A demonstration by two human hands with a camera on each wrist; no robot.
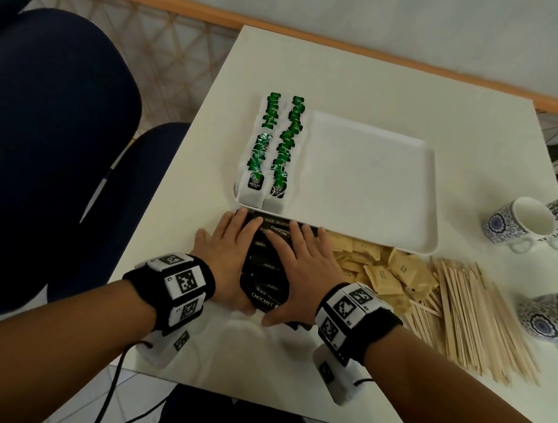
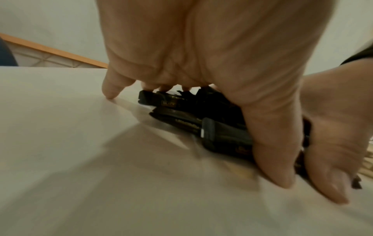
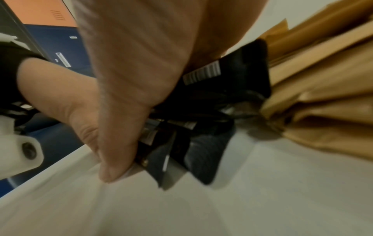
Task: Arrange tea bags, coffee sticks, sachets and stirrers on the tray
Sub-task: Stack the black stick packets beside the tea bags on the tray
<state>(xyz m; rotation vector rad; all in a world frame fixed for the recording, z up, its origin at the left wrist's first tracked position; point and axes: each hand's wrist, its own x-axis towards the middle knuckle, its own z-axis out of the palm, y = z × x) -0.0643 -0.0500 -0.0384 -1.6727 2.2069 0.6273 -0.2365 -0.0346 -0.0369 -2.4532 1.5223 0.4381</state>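
A pile of black coffee sticks (image 1: 266, 272) lies on the white table just in front of the white tray (image 1: 369, 186). My left hand (image 1: 228, 251) and right hand (image 1: 303, 265) flank the pile, fingers straight and laid over it, thumbs at its near end. The left wrist view shows the left hand (image 2: 201, 47) pressing on the sticks (image 2: 201, 115). In the right wrist view my right hand (image 3: 131, 63) covers the sticks (image 3: 212, 111). Two rows of green tea bags (image 1: 274, 148) fill the tray's left side. Brown sachets (image 1: 384, 274) and wooden stirrers (image 1: 473, 318) lie to the right.
Three blue-patterned mugs (image 1: 517, 222) stand along the table's right edge. A dark blue chair (image 1: 47, 138) is at the left of the table (image 1: 353, 81). The tray's right part is bare. The sachets (image 3: 322, 79) touch the sticks' right side.
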